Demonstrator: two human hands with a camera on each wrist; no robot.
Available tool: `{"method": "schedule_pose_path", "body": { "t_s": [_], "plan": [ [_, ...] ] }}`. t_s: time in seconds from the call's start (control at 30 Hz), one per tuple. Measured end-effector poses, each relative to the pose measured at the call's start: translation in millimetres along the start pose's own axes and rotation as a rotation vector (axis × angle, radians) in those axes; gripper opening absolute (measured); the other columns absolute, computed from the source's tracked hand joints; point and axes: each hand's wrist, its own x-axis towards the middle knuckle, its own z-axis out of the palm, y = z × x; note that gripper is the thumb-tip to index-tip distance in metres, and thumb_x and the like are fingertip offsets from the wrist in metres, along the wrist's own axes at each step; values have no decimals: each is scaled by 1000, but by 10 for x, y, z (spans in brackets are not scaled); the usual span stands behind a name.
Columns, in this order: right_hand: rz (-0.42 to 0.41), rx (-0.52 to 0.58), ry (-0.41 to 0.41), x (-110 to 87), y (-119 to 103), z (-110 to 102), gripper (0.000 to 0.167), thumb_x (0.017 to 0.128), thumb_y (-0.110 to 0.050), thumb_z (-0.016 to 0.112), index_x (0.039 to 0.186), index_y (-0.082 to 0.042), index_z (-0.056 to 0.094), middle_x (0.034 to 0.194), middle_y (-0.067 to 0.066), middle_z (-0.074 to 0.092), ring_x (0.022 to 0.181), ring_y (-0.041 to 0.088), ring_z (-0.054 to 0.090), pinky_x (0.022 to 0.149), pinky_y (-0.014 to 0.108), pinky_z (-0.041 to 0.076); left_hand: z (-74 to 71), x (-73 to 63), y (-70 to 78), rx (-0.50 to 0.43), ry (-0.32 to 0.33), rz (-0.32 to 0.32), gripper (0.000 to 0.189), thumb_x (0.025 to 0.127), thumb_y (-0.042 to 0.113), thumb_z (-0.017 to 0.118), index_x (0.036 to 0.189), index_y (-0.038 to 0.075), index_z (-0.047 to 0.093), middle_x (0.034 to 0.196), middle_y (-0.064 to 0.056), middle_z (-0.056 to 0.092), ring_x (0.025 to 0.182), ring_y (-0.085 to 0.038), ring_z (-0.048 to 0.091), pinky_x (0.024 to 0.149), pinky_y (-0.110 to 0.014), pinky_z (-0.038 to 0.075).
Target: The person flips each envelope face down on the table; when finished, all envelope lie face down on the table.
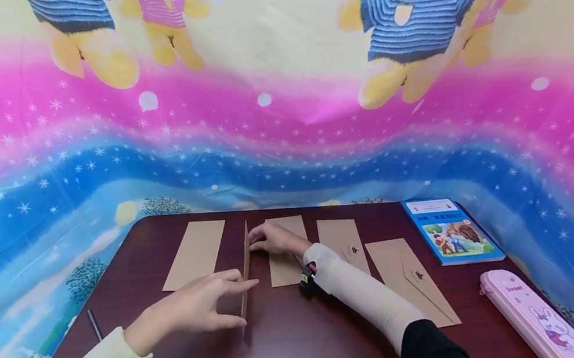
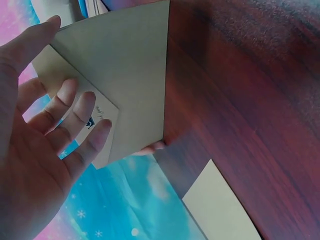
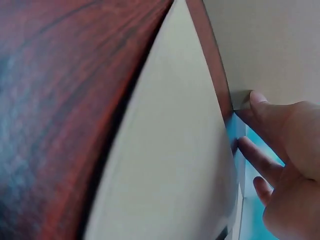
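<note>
A brown paper envelope [image 1: 246, 259] stands on its long edge above the dark table, seen nearly edge-on in the head view. At its far end my right hand [image 1: 277, 239] pinches a corner, the thumb [image 3: 259, 100] lying on the paper in the right wrist view. My left hand [image 1: 195, 305] is spread around the near part, fingers loosely extended. In the left wrist view these fingers [image 2: 85, 112] lie in front of the envelope's flap side, which bears a small dark print. A flat envelope [image 1: 195, 255] lies to the left, and another envelope [image 1: 286, 269] lies under the right wrist.
Further right lie two more envelopes, one upright-lying [image 1: 337, 235] and one slanted with its flap visible [image 1: 398, 266]. A blue book [image 1: 455, 234] and a pink pencil case [image 1: 534, 313] sit at the right. A dark pen [image 1: 94, 324] lies by the left edge; a printed curtain [image 1: 281, 127] hangs behind.
</note>
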Motion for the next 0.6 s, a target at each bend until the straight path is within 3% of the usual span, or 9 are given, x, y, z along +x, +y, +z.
{"method": "schedule_pose_path", "body": {
  "t_s": [0.13, 0.23, 0.4, 0.6],
  "plan": [
    [-23, -17, -4, 7, -16, -23, 9, 98, -18, 70, 103, -14, 75, 101, 0, 79, 89, 5, 67, 81, 19, 50, 29, -19, 1, 19, 24, 7, 64, 90, 47, 76, 147, 23, 58, 104, 13, 53, 83, 1, 48, 71, -17, 42],
    [-41, -16, -2, 2, -35, -56, 7, 99, -18, 69, 101, -13, 72, 101, 1, 78, 90, 6, 66, 82, 20, 50, 42, -45, -2, 20, 74, 36, 65, 91, 46, 76, 148, 20, 58, 106, 11, 56, 84, 1, 50, 71, -17, 43],
    [-28, 31, 33, -22, -24, -166, 14, 99, -20, 68, 111, -13, 71, 110, 1, 78, 105, 12, 71, 94, 27, 53, 20, -81, -13, 21, 177, 87, 67, 91, 42, 78, 148, 14, 57, 109, 11, 56, 86, 0, 53, 75, -16, 45],
    [22, 67, 111, -67, 50, -342, 19, 99, -27, 69, 116, -18, 74, 107, -2, 77, 105, 14, 70, 94, 32, 55, -33, -134, -52, 34, 226, 57, 65, 96, 39, 73, 148, 4, 55, 117, 9, 58, 93, -3, 58, 79, -21, 49]
  ]
}}
